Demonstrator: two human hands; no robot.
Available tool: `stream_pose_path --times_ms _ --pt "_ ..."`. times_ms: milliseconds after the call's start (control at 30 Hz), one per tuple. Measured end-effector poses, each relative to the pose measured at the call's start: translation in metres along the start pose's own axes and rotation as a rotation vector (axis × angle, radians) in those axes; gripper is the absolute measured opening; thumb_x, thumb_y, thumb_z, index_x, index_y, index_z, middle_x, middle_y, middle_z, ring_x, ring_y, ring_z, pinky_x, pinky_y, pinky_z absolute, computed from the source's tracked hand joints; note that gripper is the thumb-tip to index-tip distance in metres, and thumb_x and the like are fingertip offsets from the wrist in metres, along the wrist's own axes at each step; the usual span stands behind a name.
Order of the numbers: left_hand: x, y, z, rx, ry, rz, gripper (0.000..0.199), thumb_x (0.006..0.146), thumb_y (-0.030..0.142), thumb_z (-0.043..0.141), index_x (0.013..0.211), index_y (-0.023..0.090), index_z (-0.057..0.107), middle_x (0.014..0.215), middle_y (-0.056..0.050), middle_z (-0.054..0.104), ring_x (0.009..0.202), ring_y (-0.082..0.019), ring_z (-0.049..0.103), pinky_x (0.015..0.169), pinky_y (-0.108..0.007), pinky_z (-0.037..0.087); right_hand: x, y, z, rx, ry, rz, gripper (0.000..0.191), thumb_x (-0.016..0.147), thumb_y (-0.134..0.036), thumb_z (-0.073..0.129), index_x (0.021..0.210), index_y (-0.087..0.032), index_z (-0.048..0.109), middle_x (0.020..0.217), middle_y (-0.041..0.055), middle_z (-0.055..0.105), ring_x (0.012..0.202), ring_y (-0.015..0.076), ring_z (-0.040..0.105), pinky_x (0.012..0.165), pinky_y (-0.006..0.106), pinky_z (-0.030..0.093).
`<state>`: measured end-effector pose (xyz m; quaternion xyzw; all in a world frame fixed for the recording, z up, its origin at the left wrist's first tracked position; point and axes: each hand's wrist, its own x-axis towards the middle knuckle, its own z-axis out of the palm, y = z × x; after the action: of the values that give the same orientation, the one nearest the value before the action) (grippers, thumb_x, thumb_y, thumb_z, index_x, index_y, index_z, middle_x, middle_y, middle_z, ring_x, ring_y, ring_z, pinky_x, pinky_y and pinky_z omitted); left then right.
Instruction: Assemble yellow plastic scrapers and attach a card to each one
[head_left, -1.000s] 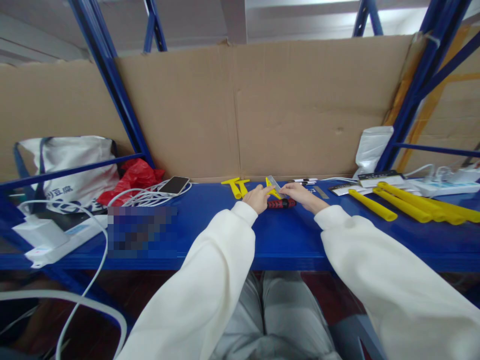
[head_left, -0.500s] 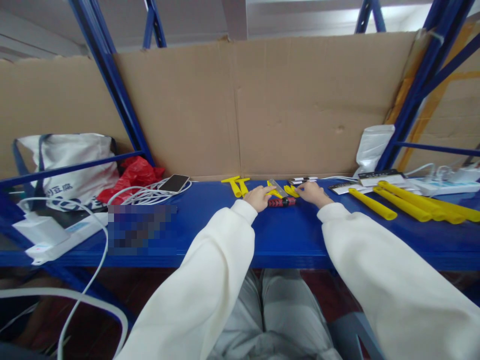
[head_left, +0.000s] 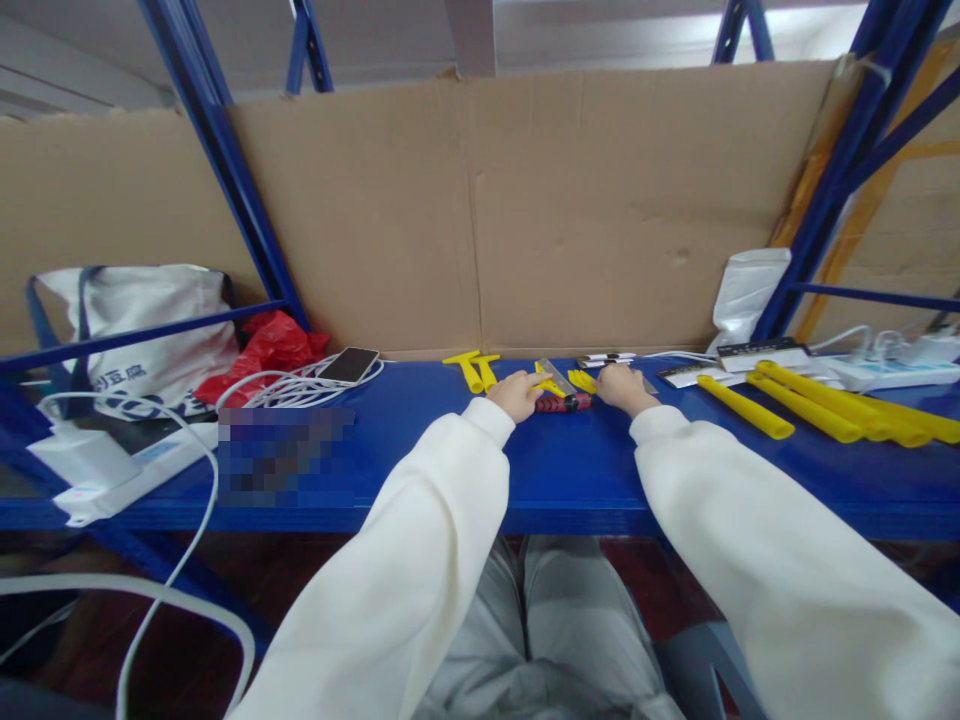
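My left hand (head_left: pixel 516 397) is closed with its fingertips on a yellow plastic scraper head (head_left: pixel 551 383) that has a silver metal blade along it. Just below lies a red and black handle-like piece (head_left: pixel 566 403), partly behind my left fingers. My right hand (head_left: pixel 624 387) is closed near the table, its fingertips hidden. A small yellow piece (head_left: pixel 582 380) lies at its left side. From behind its right side a thin grey metal strip (head_left: pixel 649 385) pokes out; whether my fingers grip it is hidden.
Two yellow T-shaped pieces (head_left: pixel 474 372) lie left of my hands. Several yellow tubes (head_left: pixel 817 405) rest at the right beside small boxes (head_left: pixel 761 355). Further left are a phone (head_left: pixel 350 366), white cables, a red plastic bag (head_left: pixel 270 350) and a power strip (head_left: pixel 142 475). Cardboard (head_left: pixel 585 210) stands behind.
My right hand has shifted slightly away from the small yellow piece, and the grey metal strip now shows at its right side. My left hand stays in place.
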<state>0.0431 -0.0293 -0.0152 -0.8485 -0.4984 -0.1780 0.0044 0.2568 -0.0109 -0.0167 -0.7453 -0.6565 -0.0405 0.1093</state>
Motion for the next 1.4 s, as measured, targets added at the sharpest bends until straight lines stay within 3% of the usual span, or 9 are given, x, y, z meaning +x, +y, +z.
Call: stream_pose_path --times_ms 167,300,433,600,733,833,1000,1167,1400 --pt "-0.001 0.000 -0.001 0.004 -0.003 0.005 0.046 0.098 0.027 0.045 0.143 0.031 0.054 0.125 -0.005 0.066 0.117 -0.021 0.063 0.102 -0.033 0.047 -0.001 0.000 0.001 -0.060 0.004 -0.042 0.040 0.091 -0.007 0.042 0.122 -0.006 0.068 0.125 0.0283 0.065 0.126 0.0331 0.058 0.101 0.045 0.041" --pt "0.000 -0.001 -0.001 0.002 -0.004 0.008 0.046 0.098 0.027 0.046 0.143 0.032 0.054 0.125 -0.005 0.067 0.116 -0.021 0.063 0.101 -0.034 0.048 -0.002 0.001 0.000 -0.061 0.005 -0.014 0.038 0.091 -0.011 0.045 0.119 -0.012 0.070 0.122 0.0237 0.068 0.123 0.0314 0.060 0.099 0.042 0.043" --pt "-0.001 -0.001 0.000 -0.003 0.001 0.005 0.046 0.098 0.027 0.046 0.143 0.031 0.055 0.126 -0.006 0.066 0.117 -0.021 0.063 0.102 -0.033 0.047 -0.001 0.004 -0.005 0.026 0.056 0.057 0.037 0.087 -0.012 0.049 0.118 -0.007 0.069 0.122 0.0256 0.068 0.121 0.0327 0.062 0.098 0.042 0.044" --pt "-0.002 0.000 -0.001 0.012 -0.001 -0.005 0.046 0.098 0.028 0.045 0.143 0.032 0.055 0.123 -0.006 0.066 0.116 -0.021 0.063 0.101 -0.033 0.047 0.005 0.010 -0.010 0.370 0.281 0.123 0.029 0.089 -0.021 0.051 0.106 -0.010 0.071 0.112 0.0221 0.072 0.110 0.0313 0.067 0.090 0.037 0.049" --pt "-0.003 0.001 -0.004 0.028 -0.003 -0.013 0.046 0.099 0.029 0.044 0.144 0.034 0.053 0.123 -0.005 0.065 0.117 -0.021 0.062 0.100 -0.033 0.048 0.011 0.009 -0.014 0.861 0.422 0.080 0.022 0.088 -0.032 0.058 0.092 -0.013 0.067 0.094 0.0144 0.074 0.084 0.0239 0.071 0.077 0.033 0.054" --pt "-0.005 0.002 -0.005 0.038 -0.004 -0.017 0.046 0.099 0.029 0.044 0.144 0.035 0.053 0.123 -0.005 0.064 0.117 -0.022 0.063 0.099 -0.033 0.049 0.011 0.001 -0.015 1.209 0.359 0.047 0.023 0.086 -0.040 0.063 0.083 -0.018 0.060 0.077 0.0068 0.071 0.063 0.0164 0.067 0.061 0.027 0.052" --pt "-0.005 0.003 -0.005 0.055 0.005 -0.020 0.045 0.099 0.030 0.045 0.143 0.036 0.053 0.121 -0.006 0.064 0.114 -0.021 0.064 0.098 -0.032 0.050 0.002 -0.011 -0.016 1.361 0.212 0.073 0.035 0.086 -0.048 0.066 0.070 -0.021 0.052 0.055 0.0006 0.060 0.045 0.0110 0.055 0.045 0.021 0.041" --pt "-0.006 0.002 -0.006 0.086 -0.001 -0.012 0.045 0.100 0.031 0.044 0.144 0.036 0.053 0.122 -0.006 0.063 0.114 -0.022 0.064 0.097 -0.032 0.050 -0.004 -0.015 -0.017 1.378 0.075 0.104 0.032 0.087 -0.043 0.066 0.069 -0.019 0.055 0.053 0.0014 0.059 0.043 0.0123 0.053 0.044 0.024 0.042" --pt "-0.006 0.003 -0.007 0.102 -0.028 0.001 0.046 0.100 0.027 0.042 0.144 0.034 0.052 0.126 -0.006 0.061 0.118 -0.022 0.062 0.099 -0.032 0.048 -0.008 -0.019 -0.021 1.407 -0.021 0.137 0.016 0.084 -0.018 0.066 0.070 -0.017 0.057 0.058 0.0025 0.062 0.052 0.0133 0.058 0.051 0.025 0.049"
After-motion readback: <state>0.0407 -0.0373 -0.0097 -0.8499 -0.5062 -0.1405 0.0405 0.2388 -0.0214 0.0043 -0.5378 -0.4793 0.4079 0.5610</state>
